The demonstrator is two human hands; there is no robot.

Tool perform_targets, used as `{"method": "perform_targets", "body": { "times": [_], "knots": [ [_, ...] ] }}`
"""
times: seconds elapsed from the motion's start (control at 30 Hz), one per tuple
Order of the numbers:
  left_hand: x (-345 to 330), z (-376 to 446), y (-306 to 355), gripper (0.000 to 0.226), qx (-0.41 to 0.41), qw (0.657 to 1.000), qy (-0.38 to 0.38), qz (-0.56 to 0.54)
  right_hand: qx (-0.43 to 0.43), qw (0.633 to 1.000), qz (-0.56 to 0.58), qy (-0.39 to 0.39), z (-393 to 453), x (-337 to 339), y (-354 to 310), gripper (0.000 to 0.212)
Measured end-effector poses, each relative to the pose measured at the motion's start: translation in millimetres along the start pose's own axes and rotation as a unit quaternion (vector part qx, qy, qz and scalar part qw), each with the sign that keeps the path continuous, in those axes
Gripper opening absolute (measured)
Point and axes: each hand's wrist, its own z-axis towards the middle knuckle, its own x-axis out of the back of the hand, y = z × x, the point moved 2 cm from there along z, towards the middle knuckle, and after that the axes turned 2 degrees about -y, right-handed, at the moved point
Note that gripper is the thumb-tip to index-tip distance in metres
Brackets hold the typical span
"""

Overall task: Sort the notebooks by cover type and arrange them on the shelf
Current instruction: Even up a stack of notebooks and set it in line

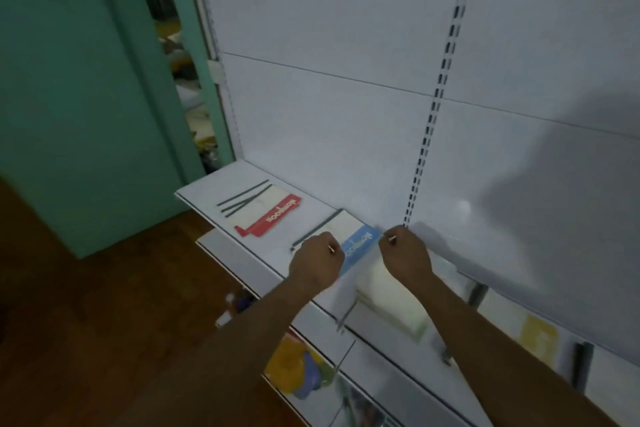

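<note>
Both hands grip the blue notebook [360,243] flat on the shelf [204,191]: left hand [317,262] and right hand [405,253] pinching either side. I'd square it parallel beside the red notebook [268,213], leaving a gap.

A white notebook with a red band [265,215] and dark spines lies flat on the white shelf [204,189], near its left end. Just right of it lies a blue-banded notebook [358,243], also flat.
</note>
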Motion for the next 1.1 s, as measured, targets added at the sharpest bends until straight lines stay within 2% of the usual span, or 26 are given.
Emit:
{"method": "perform_targets", "body": {
  "times": [0.2,0.43,0.6,0.77,0.93,1.1],
  "knots": [
    [111.8,-8.2,-106.8,0.018,0.079,0.992,0.093,-0.011,0.121,0.990,-0.011,-0.073,5.1,-84.4,-139.5,0.019],
    [220.3,-36.1,-227.5,0.010,0.155,0.975,0.155,-0.037,0.184,0.975,-0.030,-0.122,-4.9,-194.6,-254.5,0.020],
    [253.2,-38.9,-293.9,0.006,0.197,0.968,0.155,-0.029,0.215,0.963,-0.058,-0.151,-11.3,-258.5,-298.6,0.024],
    [255.8,-19.2,-331.2,0.009,0.209,0.967,0.137,-0.052,0.212,0.959,-0.088,-0.167,3.8,-306.5,-319.3,0.025],
    [261.9,24.1,-357.6,0.011,0.213,0.968,0.119,-0.065,0.197,0.960,-0.100,-0.172,43.8,-344.2,-334.6,0.023],
    [281.6,91.1,-366.6,0.013,0.202,0.975,0.094,-0.021,0.155,0.969,-0.072,-0.181,100.5,-367.3,-348.1,0.025]
  ]
}}
